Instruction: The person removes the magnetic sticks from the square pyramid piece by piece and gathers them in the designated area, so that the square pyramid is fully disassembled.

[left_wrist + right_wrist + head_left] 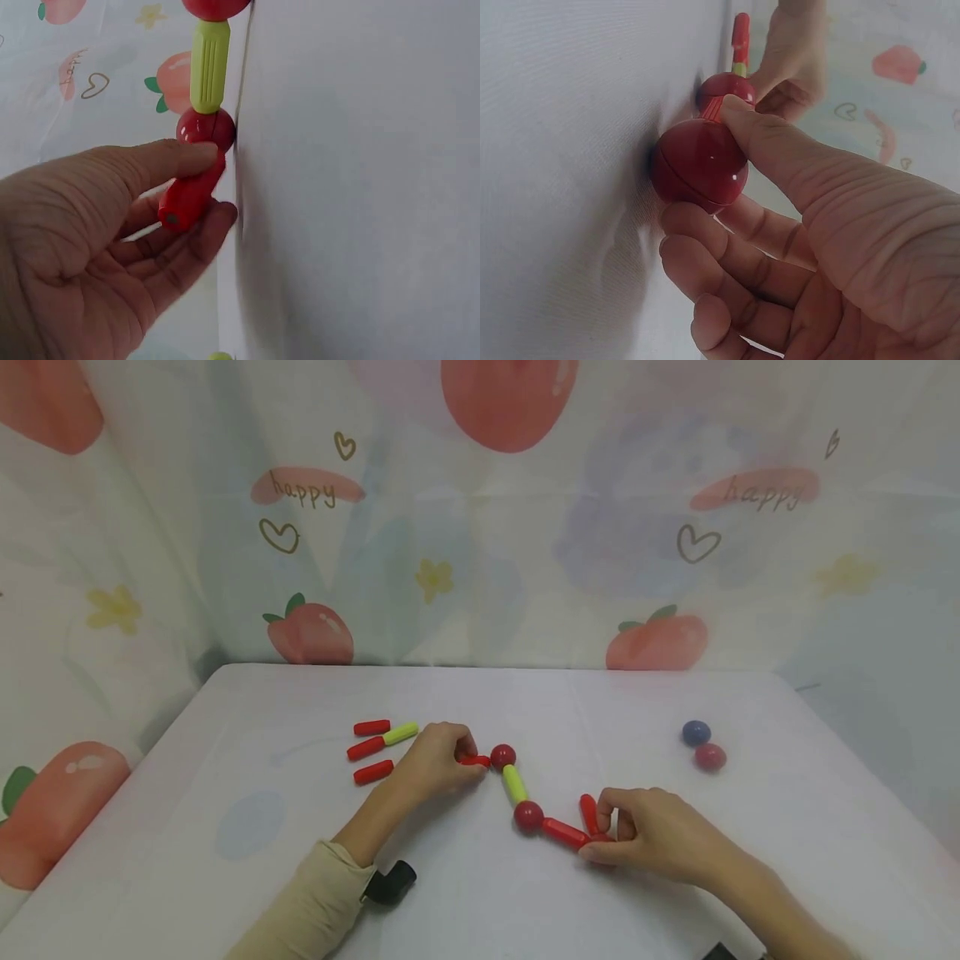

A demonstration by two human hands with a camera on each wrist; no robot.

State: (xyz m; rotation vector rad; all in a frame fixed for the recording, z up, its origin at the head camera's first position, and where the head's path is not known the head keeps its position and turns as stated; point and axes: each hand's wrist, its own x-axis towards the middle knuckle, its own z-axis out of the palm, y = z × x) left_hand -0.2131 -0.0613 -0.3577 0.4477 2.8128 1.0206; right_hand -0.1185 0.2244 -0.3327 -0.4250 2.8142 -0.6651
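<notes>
My left hand [435,762] pinches a short red stick [193,191] between thumb and fingers. The stick's far end meets a dark red ball [503,757]. From that ball a yellow-green stick [515,785] runs to a second dark red ball [528,816], then a red stick [565,832] continues toward my right hand [660,835]. There, thumb and fingers grip a third dark red ball [697,166], mostly covered by the hand in the head view. Another red stick [588,814] angles away from this ball.
Left of my left hand lie loose red sticks [373,772] and a red stick end to end with a yellow-green stick [401,732]. A blue ball [696,732] and a red ball [710,757] sit at the back right. Printed cloth hangs behind the white table [300,910].
</notes>
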